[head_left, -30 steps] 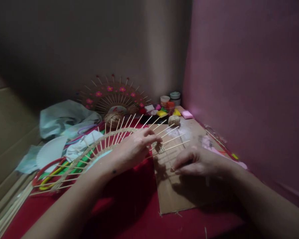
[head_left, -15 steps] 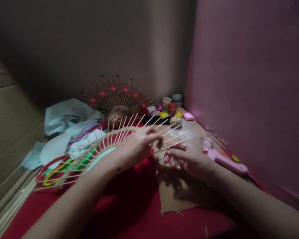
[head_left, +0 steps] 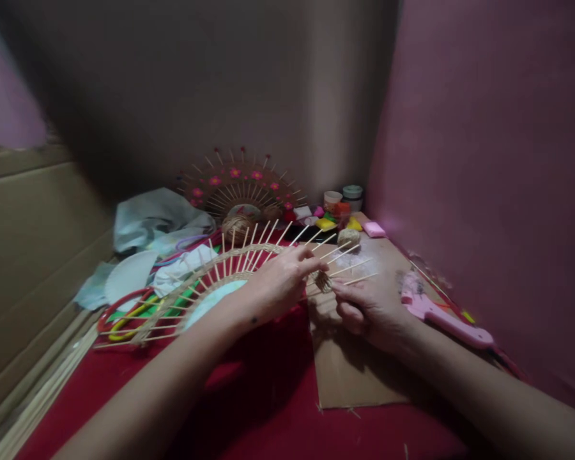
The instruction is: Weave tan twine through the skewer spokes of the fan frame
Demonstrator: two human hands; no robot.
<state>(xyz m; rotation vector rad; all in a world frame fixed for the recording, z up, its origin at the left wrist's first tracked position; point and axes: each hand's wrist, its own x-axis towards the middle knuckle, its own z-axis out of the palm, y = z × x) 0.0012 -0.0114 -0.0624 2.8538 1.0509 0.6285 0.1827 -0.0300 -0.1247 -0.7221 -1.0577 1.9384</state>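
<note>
A half-round fan of thin sticks with a woven twine band [head_left: 242, 252] and a pale blue inner part [head_left: 215, 300] spreads across the middle. My left hand [head_left: 285, 275] lies over its right side, fingers bent and closed on the sticks and band. At the right end of the band, a bunch of woven twine [head_left: 322, 281] shows between the hands. There my right hand [head_left: 371, 313] pinches the twine with thumb and index finger, the other fingers curled. The strand itself is barely visible at the fingertips.
Cardboard [head_left: 345, 383] lies on the red cloth [head_left: 249, 409]. A pink glue gun [head_left: 453, 324] rests at right. Behind are twine balls [head_left: 349, 240], clay packs [head_left: 374, 229], a flowered stick fan [head_left: 234, 176] and a grey cloth [head_left: 160, 217]. Long sticks [head_left: 52, 390] lie at left.
The whole view has shifted, so things sit farther right. My right hand's fingers have drawn together in a pinch closer to the band's end. My left hand keeps its place on the fan.
</note>
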